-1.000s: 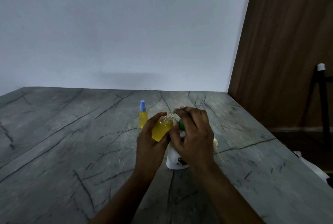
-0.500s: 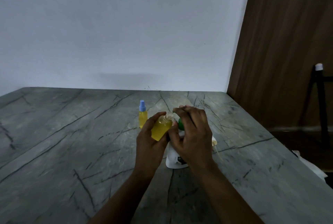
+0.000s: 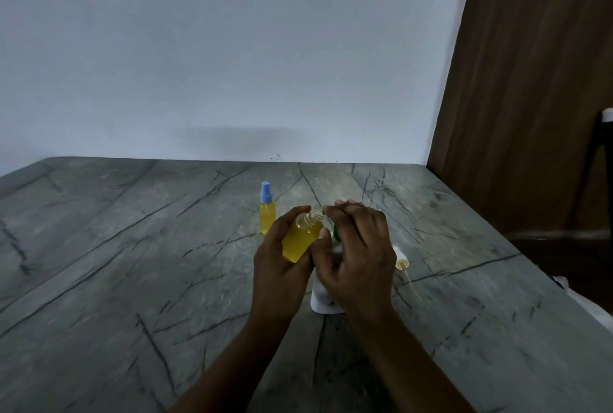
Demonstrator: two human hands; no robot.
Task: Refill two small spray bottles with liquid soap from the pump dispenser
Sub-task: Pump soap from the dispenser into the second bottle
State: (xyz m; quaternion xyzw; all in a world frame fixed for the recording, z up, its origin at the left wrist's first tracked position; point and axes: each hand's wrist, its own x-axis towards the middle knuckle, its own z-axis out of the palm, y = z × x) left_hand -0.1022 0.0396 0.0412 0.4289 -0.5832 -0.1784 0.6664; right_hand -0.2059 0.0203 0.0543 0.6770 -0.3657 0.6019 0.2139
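**A:** Where is the open bottle?

**B:** The left hand (image 3: 278, 266) grips the small uncapped clear plastic bottle of yellow liquid (image 3: 300, 238), with fingers and thumb wrapped round its body. The bottle is held off the table and tilted, its bare threaded neck pointing up and to the right.

**A:** And the right hand?

**B:** The right hand (image 3: 356, 256) is curled down over the top of the white plastic pump dispenser (image 3: 320, 301). The dispenser stands on the grey veined stone table (image 3: 132, 246), directly beneath both hands. A bit of the green pump head (image 3: 336, 232) shows between them. The right fingertips sit just beside the bottle's neck. I cannot tell whether the spout touches the neck.

**A:** The other bottle?

**B:** 1 small yellow spray bottle with a blue cap (image 3: 267, 212) stands upright just beyond the left hand, apart from it. A loose pale sprayer top with a thin dip tube (image 3: 401, 261) lies on the table just right of the right hand.
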